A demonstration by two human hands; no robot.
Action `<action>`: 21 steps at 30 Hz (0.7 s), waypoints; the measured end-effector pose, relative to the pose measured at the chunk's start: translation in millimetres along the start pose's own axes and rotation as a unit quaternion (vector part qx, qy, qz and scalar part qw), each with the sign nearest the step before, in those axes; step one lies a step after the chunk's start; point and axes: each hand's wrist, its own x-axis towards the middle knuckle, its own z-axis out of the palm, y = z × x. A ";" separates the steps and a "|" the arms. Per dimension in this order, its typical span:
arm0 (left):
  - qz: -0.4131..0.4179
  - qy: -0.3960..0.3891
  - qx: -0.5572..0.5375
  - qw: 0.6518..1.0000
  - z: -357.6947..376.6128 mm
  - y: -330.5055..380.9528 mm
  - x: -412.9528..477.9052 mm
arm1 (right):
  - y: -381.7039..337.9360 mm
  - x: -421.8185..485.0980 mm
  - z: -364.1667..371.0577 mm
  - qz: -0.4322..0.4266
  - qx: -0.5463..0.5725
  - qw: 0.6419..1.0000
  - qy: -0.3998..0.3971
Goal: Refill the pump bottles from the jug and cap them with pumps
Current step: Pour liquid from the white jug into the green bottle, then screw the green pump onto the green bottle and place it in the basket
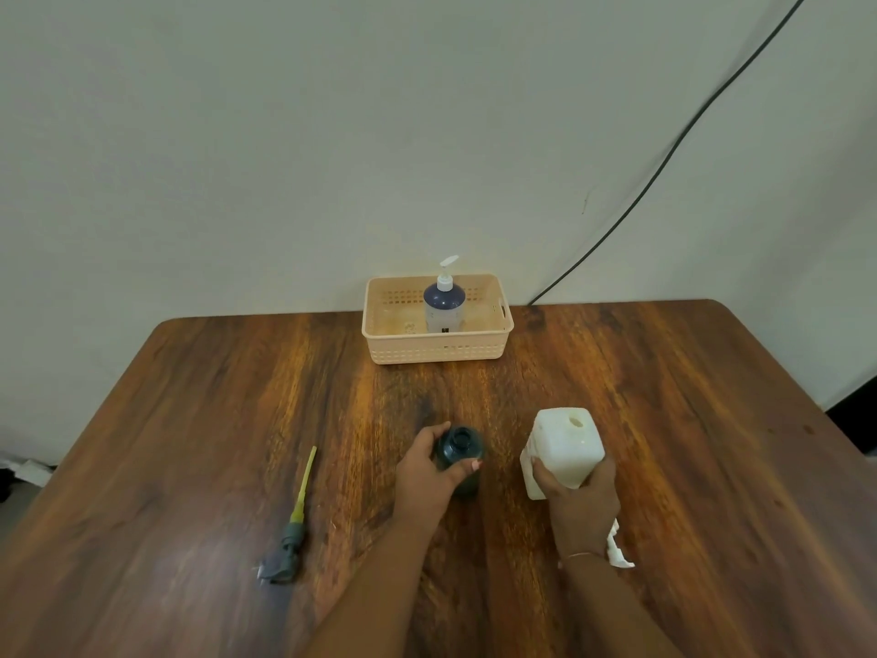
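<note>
Wood-grain brown fills the tabletop [190, 420], and both hands work near its middle. The left hand [427, 472] wraps its fingers and thumb around a dark bottle [459, 451] that stands upright with its mouth open, no pump on it. Just to the right of that hand, the right hand [581, 496] grips a white jug [564, 444] from the near side, fingers closed around its lower body; the jug stands upright with a small open hole in its top, near the dark bottle but not touching it. By the right wrist, a white pump [619, 550] lies on the wood, partly hidden by the arm. Well to the left of the left hand, a grey pump [287, 546] with a yellowish tube lies flat, the tube pointing away from the person. Beyond both hands, at the far edge against the wall, a peach basket [439, 351] holds a blue bottle [443, 308] standing upright, already capped with a white pump. A black cable [664, 159] runs down the wall behind.
</note>
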 end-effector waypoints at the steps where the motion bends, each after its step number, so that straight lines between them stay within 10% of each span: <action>1: -0.001 0.001 0.001 1.000 0.0 0.6 -0.2 | 0.6 0.7 -0.7 0.004 -0.002 1.000 -0.004; 12: -0.010 0.000 0.013 1.000 0.1 2.8 -3.4 | -6.5 -5.6 -3.2 0.015 0.027 0.999 -0.007; 21: -0.044 0.043 0.079 0.995 -44.2 -19.3 -15.8 | -58.5 -91.4 29.4 -0.208 0.027 0.977 -0.027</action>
